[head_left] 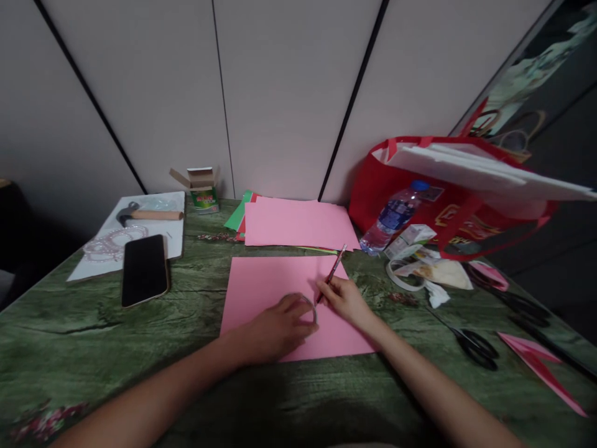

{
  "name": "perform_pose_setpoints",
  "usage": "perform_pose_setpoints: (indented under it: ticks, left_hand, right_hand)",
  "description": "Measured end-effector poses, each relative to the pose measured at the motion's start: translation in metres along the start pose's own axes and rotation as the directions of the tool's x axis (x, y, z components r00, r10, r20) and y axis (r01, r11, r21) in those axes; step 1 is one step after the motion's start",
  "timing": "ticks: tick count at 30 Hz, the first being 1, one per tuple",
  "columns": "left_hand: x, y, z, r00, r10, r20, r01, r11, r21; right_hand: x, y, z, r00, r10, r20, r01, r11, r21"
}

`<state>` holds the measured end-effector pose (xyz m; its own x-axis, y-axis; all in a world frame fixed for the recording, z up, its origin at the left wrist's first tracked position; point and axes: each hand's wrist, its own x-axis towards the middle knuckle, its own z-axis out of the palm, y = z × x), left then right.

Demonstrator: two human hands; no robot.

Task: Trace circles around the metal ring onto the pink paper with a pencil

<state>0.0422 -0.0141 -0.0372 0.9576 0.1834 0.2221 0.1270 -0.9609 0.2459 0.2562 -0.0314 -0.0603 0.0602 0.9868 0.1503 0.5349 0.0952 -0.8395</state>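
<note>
A sheet of pink paper [261, 280] lies flat on the table before me. My left hand [277, 326] rests on the paper with curved fingers over a thin round ring [315, 311], holding it against the sheet. Most of the ring is hidden under the fingers, so I cannot tell its exact kind. Pinched in my right hand [346, 300] is a slim dark pencil [336, 264]. It leans up and to the right, and its lower tip meets the paper at the ring's right edge.
Behind the sheet is a stack of pink paper [298, 224]. To the left lie a phone [145, 270], a hammer [153, 214] and an opened small box [204, 196]. On the right are a water bottle [392, 218], a red bag [368, 186], scissors [473, 345] and folded pink paper [536, 361].
</note>
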Motion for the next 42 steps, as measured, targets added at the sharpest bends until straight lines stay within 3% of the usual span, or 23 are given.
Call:
perform_pose_setpoints:
  ticks: [4, 8, 12, 16, 26, 32, 42]
  left_hand:
    - [0.003, -0.002, -0.006, 1.000, -0.008, 0.027, 0.010, 0.998, -0.057]
    - [0.011, -0.009, -0.016, 0.987, 0.095, 0.127, -0.086, 0.994, -0.071]
    - [0.018, -0.015, -0.026, 0.945, 0.147, 0.293, -0.149, 0.989, -0.014]
    - [0.023, -0.016, -0.032, 0.921, 0.070, 0.382, -0.085, 0.996, 0.023]
    - [0.027, -0.010, -0.035, 0.921, -0.102, 0.377, 0.125, 0.991, -0.036]
    - [0.032, -0.010, -0.033, 0.911, -0.079, 0.404, 0.056, 0.996, 0.067]
    - [0.038, -0.008, -0.035, 0.897, -0.110, 0.428, 0.089, 0.994, 0.068]
  right_hand:
    - [-0.019, 0.000, -0.008, 1.000, 0.029, 0.008, -0.030, 0.979, 0.200]
    - [-0.034, 0.003, -0.014, 0.998, 0.035, -0.057, -0.012, 0.932, 0.362]
    - [-0.045, 0.007, -0.017, 0.996, -0.059, -0.062, 0.074, 0.957, 0.279]
    - [-0.053, 0.009, -0.017, 0.986, -0.140, -0.089, 0.151, 0.979, 0.134]
    - [-0.057, 0.002, -0.015, 0.980, -0.196, -0.034, 0.197, 0.979, 0.045]
    - [-0.071, 0.000, -0.014, 0.985, -0.175, -0.003, 0.174, 0.981, -0.086]
    - [-0.095, -0.015, -0.003, 0.966, -0.251, 0.056, 0.257, 0.952, -0.168]
